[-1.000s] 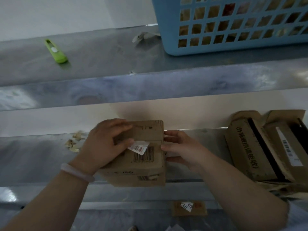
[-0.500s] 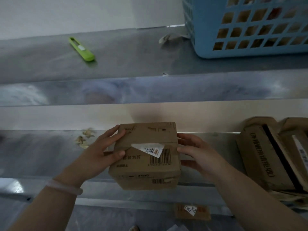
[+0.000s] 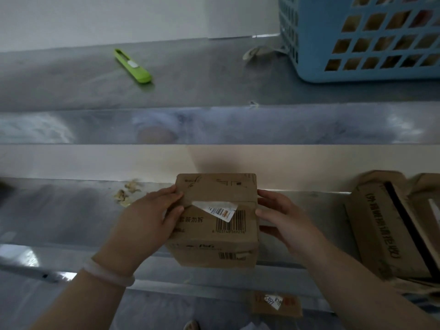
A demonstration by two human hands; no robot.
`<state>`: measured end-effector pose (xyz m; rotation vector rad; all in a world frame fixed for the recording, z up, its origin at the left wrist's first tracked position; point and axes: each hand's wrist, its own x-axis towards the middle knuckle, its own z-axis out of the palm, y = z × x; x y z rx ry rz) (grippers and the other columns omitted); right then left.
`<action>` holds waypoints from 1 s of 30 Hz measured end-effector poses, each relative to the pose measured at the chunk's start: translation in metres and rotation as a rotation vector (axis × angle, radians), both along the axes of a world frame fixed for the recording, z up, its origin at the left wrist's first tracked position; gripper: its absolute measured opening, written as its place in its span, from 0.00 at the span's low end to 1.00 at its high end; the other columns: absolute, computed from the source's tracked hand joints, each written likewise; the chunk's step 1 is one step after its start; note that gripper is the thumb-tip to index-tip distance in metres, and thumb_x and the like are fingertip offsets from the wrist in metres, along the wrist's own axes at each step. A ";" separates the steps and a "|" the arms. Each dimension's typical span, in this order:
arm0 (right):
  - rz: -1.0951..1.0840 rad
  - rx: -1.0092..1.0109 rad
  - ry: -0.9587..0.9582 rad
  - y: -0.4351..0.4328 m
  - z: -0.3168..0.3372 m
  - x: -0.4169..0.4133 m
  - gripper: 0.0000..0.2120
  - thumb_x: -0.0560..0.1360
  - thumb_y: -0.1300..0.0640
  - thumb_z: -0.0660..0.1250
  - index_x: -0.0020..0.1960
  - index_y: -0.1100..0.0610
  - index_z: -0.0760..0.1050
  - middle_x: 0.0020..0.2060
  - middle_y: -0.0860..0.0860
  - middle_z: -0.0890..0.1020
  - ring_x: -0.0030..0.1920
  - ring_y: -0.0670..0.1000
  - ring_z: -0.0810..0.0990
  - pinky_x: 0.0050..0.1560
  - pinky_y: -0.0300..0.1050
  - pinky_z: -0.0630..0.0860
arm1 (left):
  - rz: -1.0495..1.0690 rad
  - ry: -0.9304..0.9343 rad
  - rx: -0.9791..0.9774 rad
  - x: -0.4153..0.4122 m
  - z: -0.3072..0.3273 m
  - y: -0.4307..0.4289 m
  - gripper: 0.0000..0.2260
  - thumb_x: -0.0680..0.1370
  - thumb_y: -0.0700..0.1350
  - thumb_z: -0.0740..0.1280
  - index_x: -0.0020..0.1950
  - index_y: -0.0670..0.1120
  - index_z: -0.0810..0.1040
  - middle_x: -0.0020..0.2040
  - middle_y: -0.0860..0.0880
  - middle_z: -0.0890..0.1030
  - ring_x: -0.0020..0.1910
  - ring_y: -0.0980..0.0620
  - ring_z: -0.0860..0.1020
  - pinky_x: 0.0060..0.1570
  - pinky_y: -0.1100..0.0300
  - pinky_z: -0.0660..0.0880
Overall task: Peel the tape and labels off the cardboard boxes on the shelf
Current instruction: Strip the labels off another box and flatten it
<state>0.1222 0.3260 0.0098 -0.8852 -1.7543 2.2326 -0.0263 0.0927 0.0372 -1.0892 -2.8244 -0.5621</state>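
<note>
The cardboard box (image 3: 202, 234) is held over the front edge of the lower shelf (image 3: 59, 210), top face toward the camera. A white label (image 3: 215, 208) lies across that face, its left corner lifted and its right end over the printed barcode. The left hand (image 3: 147, 222) grips the box's left edge, fingers on the top face and thumb near the lifted corner. The right hand (image 3: 283, 222) grips the box's right side with curled fingers. A pale bracelet (image 3: 107, 272) sits on the left wrist. Left of the box, paper scraps (image 3: 126, 191) lie on the shelf. Right of the box, well apart, more cartons (image 3: 381, 229) lie tilted. Above the box, the upper shelf (image 3: 190, 86) carries a green cutter (image 3: 132, 65) to the left and a blue basket (image 3: 314, 44) to the right. Below the box lies a cardboard scrap (image 3: 292, 306) bearing a white sticker.
</note>
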 end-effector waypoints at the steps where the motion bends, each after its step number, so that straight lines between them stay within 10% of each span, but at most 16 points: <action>1: 0.005 0.018 0.008 -0.001 -0.001 0.002 0.17 0.75 0.62 0.69 0.60 0.45 0.77 0.55 0.44 0.83 0.55 0.46 0.82 0.58 0.51 0.78 | 0.005 0.022 -0.017 0.002 0.003 0.004 0.30 0.72 0.65 0.51 0.64 0.52 0.78 0.65 0.52 0.77 0.62 0.49 0.77 0.61 0.55 0.72; 10: 0.069 0.493 0.229 -0.005 0.016 0.018 0.22 0.77 0.52 0.67 0.67 0.34 0.68 0.67 0.35 0.69 0.67 0.33 0.66 0.65 0.28 0.66 | 0.145 -0.386 0.263 0.032 -0.004 0.048 0.36 0.62 0.76 0.61 0.68 0.65 0.67 0.70 0.52 0.62 0.69 0.52 0.63 0.68 0.58 0.62; 18: 0.299 1.094 0.348 -0.011 0.009 0.019 0.32 0.75 0.41 0.65 0.76 0.38 0.58 0.77 0.39 0.57 0.77 0.47 0.54 0.76 0.50 0.54 | 0.136 -0.562 0.262 0.042 0.009 0.064 0.57 0.54 0.82 0.56 0.78 0.55 0.54 0.78 0.55 0.54 0.76 0.53 0.54 0.74 0.50 0.55; 24: 0.360 1.225 0.195 -0.005 0.008 0.019 0.40 0.71 0.29 0.60 0.78 0.39 0.49 0.78 0.39 0.48 0.78 0.43 0.47 0.75 0.52 0.55 | 0.062 -0.757 0.546 0.039 0.012 0.060 0.36 0.58 0.72 0.72 0.64 0.74 0.65 0.71 0.61 0.68 0.69 0.57 0.69 0.65 0.47 0.70; 30: 0.461 1.368 0.190 -0.003 0.025 0.016 0.34 0.73 0.30 0.58 0.75 0.43 0.61 0.76 0.40 0.60 0.77 0.40 0.50 0.75 0.48 0.48 | 0.079 -1.002 0.749 0.055 0.000 0.057 0.23 0.75 0.54 0.67 0.70 0.60 0.70 0.60 0.55 0.80 0.57 0.57 0.80 0.59 0.53 0.76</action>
